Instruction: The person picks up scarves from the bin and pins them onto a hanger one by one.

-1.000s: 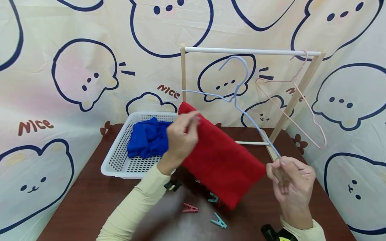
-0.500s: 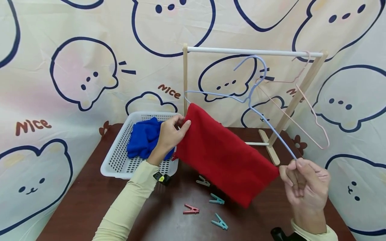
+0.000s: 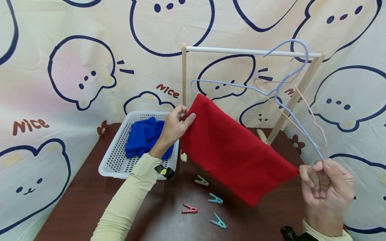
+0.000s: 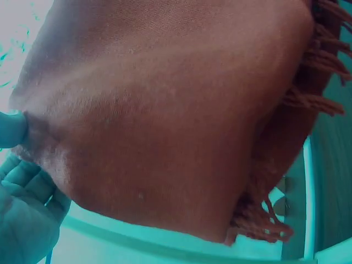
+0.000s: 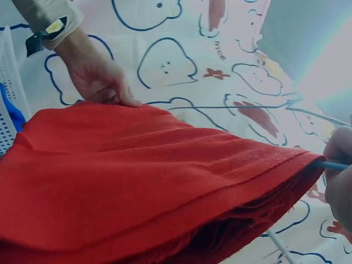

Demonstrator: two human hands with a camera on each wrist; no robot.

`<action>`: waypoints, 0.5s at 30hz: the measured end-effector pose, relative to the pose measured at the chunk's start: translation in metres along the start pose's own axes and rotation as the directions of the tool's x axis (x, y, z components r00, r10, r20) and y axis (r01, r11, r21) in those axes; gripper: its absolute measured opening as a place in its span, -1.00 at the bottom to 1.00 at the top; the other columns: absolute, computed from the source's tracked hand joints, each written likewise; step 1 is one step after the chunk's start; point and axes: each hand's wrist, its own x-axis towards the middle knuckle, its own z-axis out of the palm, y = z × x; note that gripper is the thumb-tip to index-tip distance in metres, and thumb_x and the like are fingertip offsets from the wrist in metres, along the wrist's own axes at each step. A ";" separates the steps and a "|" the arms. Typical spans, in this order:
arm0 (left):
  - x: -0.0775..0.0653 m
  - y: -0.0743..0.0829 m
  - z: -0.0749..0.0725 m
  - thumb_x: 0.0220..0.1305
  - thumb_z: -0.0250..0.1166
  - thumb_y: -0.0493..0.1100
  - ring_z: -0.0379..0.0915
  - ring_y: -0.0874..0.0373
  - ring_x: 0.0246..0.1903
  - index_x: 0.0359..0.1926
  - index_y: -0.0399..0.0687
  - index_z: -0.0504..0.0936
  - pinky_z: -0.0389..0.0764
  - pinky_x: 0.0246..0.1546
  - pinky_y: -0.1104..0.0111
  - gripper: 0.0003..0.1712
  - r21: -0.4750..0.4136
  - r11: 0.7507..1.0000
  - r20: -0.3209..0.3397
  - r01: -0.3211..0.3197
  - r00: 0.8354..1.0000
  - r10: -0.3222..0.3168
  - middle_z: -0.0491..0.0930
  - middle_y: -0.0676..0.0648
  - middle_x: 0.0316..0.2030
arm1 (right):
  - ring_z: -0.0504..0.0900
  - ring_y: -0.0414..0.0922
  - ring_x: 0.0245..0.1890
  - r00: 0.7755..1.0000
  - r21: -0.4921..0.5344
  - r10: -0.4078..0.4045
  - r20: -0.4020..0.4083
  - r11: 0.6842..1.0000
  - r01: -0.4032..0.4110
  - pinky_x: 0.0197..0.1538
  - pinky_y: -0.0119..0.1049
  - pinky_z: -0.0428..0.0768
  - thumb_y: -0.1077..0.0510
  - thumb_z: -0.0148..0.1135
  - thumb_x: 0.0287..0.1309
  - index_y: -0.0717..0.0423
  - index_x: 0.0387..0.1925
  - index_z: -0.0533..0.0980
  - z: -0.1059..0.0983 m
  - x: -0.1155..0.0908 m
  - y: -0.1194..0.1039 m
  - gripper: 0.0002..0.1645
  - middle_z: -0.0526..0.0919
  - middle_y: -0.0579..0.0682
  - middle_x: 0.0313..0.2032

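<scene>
A folded red scarf (image 3: 238, 150) hangs slanted over the lower bar of a light-blue hanger (image 3: 241, 85); its fringe (image 4: 324, 60) shows in the left wrist view. My left hand (image 3: 176, 125) pinches the scarf's upper left edge between thumb and fingers. At the hanger's lower right corner my right hand (image 3: 327, 187) grips the blue frame, fingers curled, right beside the scarf's right corner. The hanger's hook overlaps the white rail (image 3: 229, 50) in the head view. Layers of the fold show along the scarf's near edge in the right wrist view.
A white basket (image 3: 110, 159) with a blue cloth (image 3: 144, 137) stands at the left. From the wooden rack (image 3: 184, 73) hangs a pink hanger (image 3: 312, 115). Several clothespins (image 3: 215, 198) lie on the dark brown table (image 3: 81, 201). A printed cloth backdrop surrounds it.
My left hand, blurred and in front of the scarf at first, now pinches its left edge. The hanger and scarf have moved right with my right hand, and the hook has risen.
</scene>
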 end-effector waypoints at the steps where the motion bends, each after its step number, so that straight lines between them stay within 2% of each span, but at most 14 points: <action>1: 0.001 0.002 0.002 0.24 0.20 -0.03 0.55 0.05 -0.37 -0.13 -0.18 0.44 0.65 -0.37 0.30 -0.67 -0.006 1.000 0.006 0.000 1.000 0.000 0.65 -0.20 -0.31 | 0.08 -0.10 -0.91 1.000 0.019 -0.001 0.005 1.000 0.001 -0.73 -0.35 0.06 0.39 -0.55 0.25 0.83 -0.47 0.35 0.000 0.000 -0.003 -0.42 0.18 0.17 -0.88; 3: -0.001 0.011 0.006 0.24 0.20 -0.08 0.56 0.05 -0.36 -0.12 -0.21 0.43 0.66 -0.36 0.29 -0.69 -0.004 1.000 0.011 -0.004 1.000 0.004 0.65 -0.21 -0.29 | 0.07 -0.10 -0.91 1.000 0.042 0.004 0.003 0.999 -0.004 -0.73 -0.36 0.06 0.38 -0.55 0.25 0.83 -0.48 0.32 0.000 0.000 -0.007 -0.43 0.17 0.17 -0.89; 4: -0.002 0.009 0.008 0.25 0.19 -0.10 0.56 0.05 -0.36 -0.13 -0.21 0.43 0.66 -0.36 0.29 -0.70 -0.003 1.000 0.009 0.001 1.000 -0.001 0.64 -0.21 -0.30 | 0.07 -0.10 -0.91 1.000 0.045 0.006 -0.001 0.999 -0.006 -0.74 -0.36 0.06 0.38 -0.55 0.25 0.83 -0.48 0.32 0.000 0.000 -0.010 -0.43 0.17 0.17 -0.89; 7: -0.005 0.002 0.013 0.25 0.19 -0.10 0.56 0.06 -0.39 -0.14 -0.22 0.43 0.65 -0.38 0.30 -0.71 0.002 1.000 0.008 0.003 1.000 -0.003 0.64 -0.22 -0.32 | 0.07 -0.10 -0.92 1.000 0.063 0.023 -0.010 0.998 -0.022 -0.74 -0.36 0.06 0.37 -0.56 0.25 0.83 -0.49 0.32 -0.003 -0.002 -0.016 -0.42 0.17 0.17 -0.89; 9: -0.007 -0.009 0.015 0.25 0.19 -0.06 0.55 0.07 -0.42 -0.14 -0.19 0.44 0.65 -0.40 0.30 -0.69 -0.018 1.000 0.025 0.017 1.000 -0.016 0.64 -0.21 -0.33 | 0.07 -0.10 -0.92 0.999 0.074 0.034 -0.015 0.997 -0.033 -0.74 -0.35 0.06 0.36 -0.57 0.25 0.83 -0.49 0.32 -0.005 -0.003 -0.018 -0.41 0.17 0.17 -0.90; 12: -0.009 -0.020 0.014 0.24 0.20 0.00 0.54 0.08 -0.40 -0.12 -0.15 0.47 0.65 -0.40 0.31 -0.66 -0.019 0.999 0.096 0.042 0.995 -0.040 0.63 -0.18 -0.31 | 0.06 -0.08 -0.91 0.999 0.105 0.042 -0.020 0.994 -0.039 -0.74 -0.34 0.06 0.35 -0.56 0.25 0.78 -0.57 0.30 -0.008 -0.004 -0.020 -0.41 0.19 0.20 -0.88; 15: -0.012 -0.024 0.011 0.23 0.19 0.05 0.51 0.08 -0.39 -0.09 -0.07 0.51 0.61 -0.44 0.36 -0.65 0.034 0.996 0.176 0.078 0.981 -0.083 0.63 -0.12 -0.29 | 0.06 -0.07 -0.90 0.999 0.131 0.043 -0.010 0.991 -0.042 -0.74 -0.33 0.07 0.34 -0.53 0.25 0.77 -0.58 0.30 -0.009 -0.003 -0.020 -0.42 0.21 0.22 -0.86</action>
